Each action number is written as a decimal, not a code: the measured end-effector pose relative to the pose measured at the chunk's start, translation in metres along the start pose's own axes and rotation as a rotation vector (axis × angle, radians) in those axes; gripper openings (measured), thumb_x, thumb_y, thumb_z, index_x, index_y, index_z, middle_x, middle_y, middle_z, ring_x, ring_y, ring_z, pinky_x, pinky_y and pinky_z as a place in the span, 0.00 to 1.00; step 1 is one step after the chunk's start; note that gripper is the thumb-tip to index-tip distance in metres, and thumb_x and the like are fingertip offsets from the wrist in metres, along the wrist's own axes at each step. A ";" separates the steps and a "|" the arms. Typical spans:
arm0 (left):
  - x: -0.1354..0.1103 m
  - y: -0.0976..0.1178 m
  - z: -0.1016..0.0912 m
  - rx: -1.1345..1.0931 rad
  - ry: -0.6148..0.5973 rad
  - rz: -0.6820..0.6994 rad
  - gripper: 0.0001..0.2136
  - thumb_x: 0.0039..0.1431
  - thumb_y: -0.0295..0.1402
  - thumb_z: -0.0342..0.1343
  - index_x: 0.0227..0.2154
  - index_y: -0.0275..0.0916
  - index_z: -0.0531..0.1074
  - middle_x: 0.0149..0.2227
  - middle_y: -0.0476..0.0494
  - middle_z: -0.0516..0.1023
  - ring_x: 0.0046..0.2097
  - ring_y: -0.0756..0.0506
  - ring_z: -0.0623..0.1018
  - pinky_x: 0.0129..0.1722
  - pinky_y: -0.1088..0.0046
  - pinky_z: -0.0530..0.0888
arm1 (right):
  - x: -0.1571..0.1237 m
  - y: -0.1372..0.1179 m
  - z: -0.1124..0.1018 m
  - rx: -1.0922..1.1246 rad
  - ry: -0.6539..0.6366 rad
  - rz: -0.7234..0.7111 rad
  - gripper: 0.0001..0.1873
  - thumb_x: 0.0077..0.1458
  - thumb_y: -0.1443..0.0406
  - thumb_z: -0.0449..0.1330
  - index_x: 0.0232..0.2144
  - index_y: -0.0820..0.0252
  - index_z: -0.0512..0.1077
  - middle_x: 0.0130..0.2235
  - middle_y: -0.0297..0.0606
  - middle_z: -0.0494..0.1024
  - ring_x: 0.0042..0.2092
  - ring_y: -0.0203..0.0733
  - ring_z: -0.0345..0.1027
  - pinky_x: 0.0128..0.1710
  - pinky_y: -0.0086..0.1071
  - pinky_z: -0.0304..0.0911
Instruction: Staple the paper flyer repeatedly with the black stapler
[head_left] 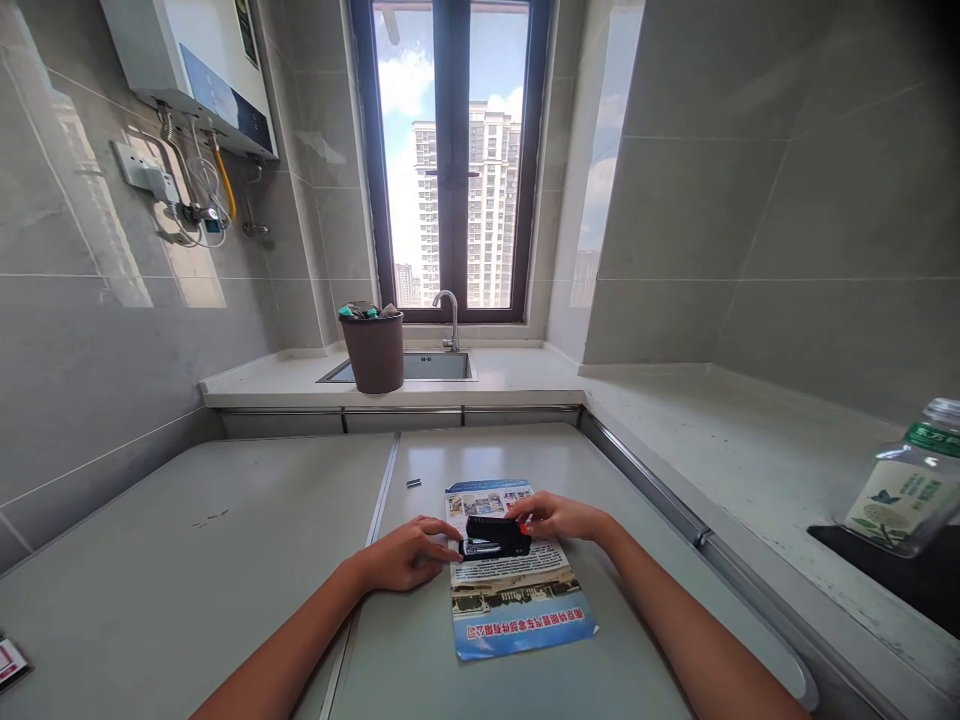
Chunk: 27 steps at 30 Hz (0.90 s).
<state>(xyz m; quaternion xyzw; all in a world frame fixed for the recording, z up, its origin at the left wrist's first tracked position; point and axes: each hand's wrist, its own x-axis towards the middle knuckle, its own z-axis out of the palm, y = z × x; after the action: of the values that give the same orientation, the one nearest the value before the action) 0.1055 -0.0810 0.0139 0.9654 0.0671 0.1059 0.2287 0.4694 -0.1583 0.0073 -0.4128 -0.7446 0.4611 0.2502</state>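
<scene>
A black stapler lies on a printed leaflet, with its upper arm raised off the base and the metal staple channel showing. At its left end, the fingertips of my left hand grip the base. My right hand is closed on the other end, around a small red part at the back. A pair of small metal staple strips lies on the table, beyond my left hand and left of the leaflet. The tips of some right fingers are hidden behind the stapler.
The grey table meets a white counter with a sink and a brown bin holding rubbish. A clear plastic bottle stands at the right. A card-like object lies at the left edge.
</scene>
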 end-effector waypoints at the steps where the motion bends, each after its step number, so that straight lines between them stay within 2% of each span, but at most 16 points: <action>1: 0.000 0.001 0.000 0.000 -0.001 0.002 0.17 0.68 0.38 0.53 0.56 0.58 0.78 0.62 0.44 0.73 0.60 0.37 0.75 0.64 0.54 0.69 | 0.001 0.000 0.001 0.024 0.010 0.027 0.27 0.57 0.50 0.67 0.53 0.58 0.79 0.48 0.41 0.79 0.47 0.46 0.71 0.48 0.36 0.66; 4: 0.000 0.003 0.000 0.006 0.001 0.001 0.16 0.68 0.38 0.53 0.54 0.60 0.79 0.63 0.46 0.73 0.61 0.36 0.73 0.65 0.53 0.68 | 0.004 0.001 0.001 0.046 0.034 0.082 0.24 0.52 0.53 0.69 0.47 0.60 0.82 0.41 0.38 0.80 0.40 0.42 0.70 0.42 0.33 0.66; 9: 0.001 0.007 -0.002 0.004 -0.012 -0.011 0.17 0.69 0.37 0.52 0.55 0.62 0.78 0.64 0.47 0.72 0.63 0.35 0.72 0.65 0.52 0.68 | 0.004 0.000 0.001 0.054 0.052 0.118 0.19 0.50 0.60 0.68 0.45 0.60 0.83 0.41 0.37 0.80 0.38 0.40 0.69 0.39 0.30 0.65; 13: 0.002 0.009 -0.003 0.008 -0.020 -0.021 0.16 0.69 0.38 0.53 0.54 0.62 0.79 0.63 0.47 0.72 0.63 0.36 0.72 0.65 0.53 0.68 | 0.005 0.003 0.001 0.047 0.074 0.131 0.18 0.49 0.61 0.68 0.43 0.60 0.84 0.37 0.36 0.80 0.36 0.38 0.68 0.36 0.29 0.63; 18: 0.002 0.007 -0.002 -0.005 -0.029 -0.045 0.16 0.68 0.37 0.53 0.53 0.61 0.79 0.63 0.46 0.72 0.63 0.35 0.71 0.64 0.53 0.68 | 0.012 0.007 0.003 -0.023 0.123 0.215 0.21 0.42 0.64 0.68 0.42 0.60 0.84 0.29 0.33 0.77 0.29 0.35 0.63 0.30 0.27 0.58; 24: 0.002 0.004 -0.001 -0.010 -0.045 -0.058 0.16 0.68 0.38 0.53 0.53 0.61 0.79 0.63 0.45 0.71 0.62 0.35 0.71 0.65 0.51 0.67 | 0.017 0.004 0.006 -0.081 0.155 0.191 0.19 0.43 0.67 0.65 0.40 0.63 0.84 0.31 0.34 0.78 0.30 0.35 0.62 0.32 0.29 0.59; 27: 0.002 0.002 0.000 -0.026 -0.025 -0.055 0.15 0.68 0.39 0.53 0.52 0.60 0.80 0.62 0.44 0.71 0.62 0.36 0.71 0.64 0.54 0.69 | 0.012 -0.002 0.004 -0.146 0.139 0.070 0.19 0.49 0.62 0.67 0.44 0.60 0.83 0.39 0.38 0.82 0.35 0.39 0.67 0.37 0.31 0.62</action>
<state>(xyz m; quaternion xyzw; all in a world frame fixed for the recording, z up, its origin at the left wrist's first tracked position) 0.1074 -0.0825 0.0148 0.9614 0.0892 0.0882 0.2447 0.4591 -0.1509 0.0074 -0.4865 -0.7422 0.3844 0.2544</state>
